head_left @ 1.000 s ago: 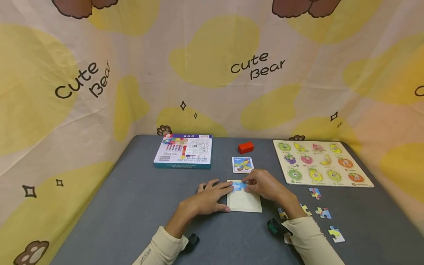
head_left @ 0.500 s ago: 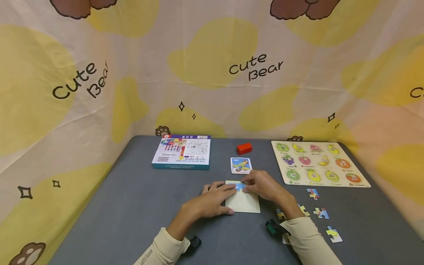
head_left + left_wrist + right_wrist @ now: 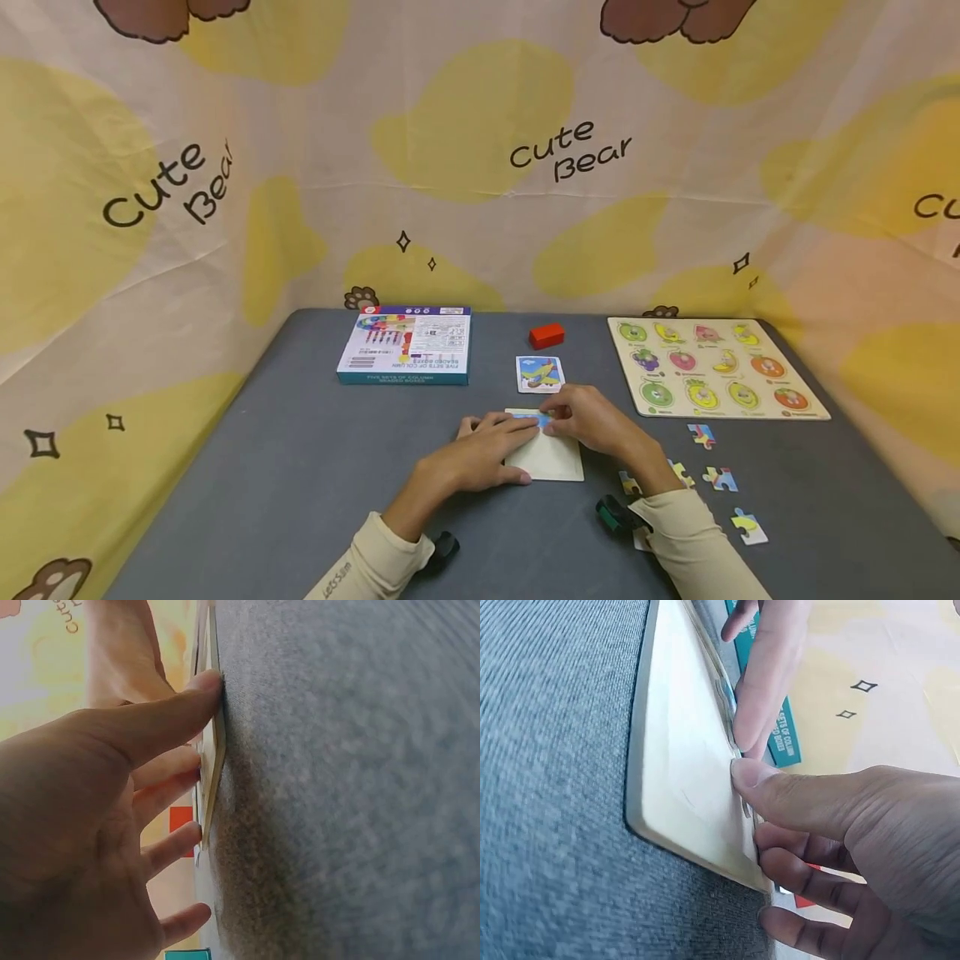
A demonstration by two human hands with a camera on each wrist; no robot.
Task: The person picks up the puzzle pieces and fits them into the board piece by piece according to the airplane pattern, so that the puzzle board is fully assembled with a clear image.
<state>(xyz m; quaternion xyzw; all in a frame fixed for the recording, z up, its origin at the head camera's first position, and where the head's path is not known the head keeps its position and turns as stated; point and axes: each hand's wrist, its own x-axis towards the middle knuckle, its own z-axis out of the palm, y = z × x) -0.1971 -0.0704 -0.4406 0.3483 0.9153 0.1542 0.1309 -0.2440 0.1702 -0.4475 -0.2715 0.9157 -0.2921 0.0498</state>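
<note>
A small cream square puzzle tray point(image 3: 553, 461) lies on the grey table, with blue puzzle pieces point(image 3: 542, 421) along its far edge, partly covered by fingers. My left hand point(image 3: 480, 454) spreads over the tray's left side, fingertips on the pieces; in the left wrist view its thumb point(image 3: 172, 720) touches the tray's near edge. From the right, my right hand point(image 3: 592, 423) pinches the right-hand puzzle piece between thumb and index finger. Its thumb point(image 3: 761, 784) presses at the piece in the right wrist view, the other fingers loosely bent beyond the tray.
Behind the tray lie an airplane picture card point(image 3: 539, 375) and a red block point(image 3: 546, 336). A flat box point(image 3: 405, 346) stands back left, a fruit board point(image 3: 716, 367) back right. Several loose puzzle pieces point(image 3: 721, 479) lie at right, some partly hidden by the right arm.
My left hand has slid slightly right across the tray, its fingers covering more of the blue pieces. The right hand stays at the same piece. The head view has shifted slightly.
</note>
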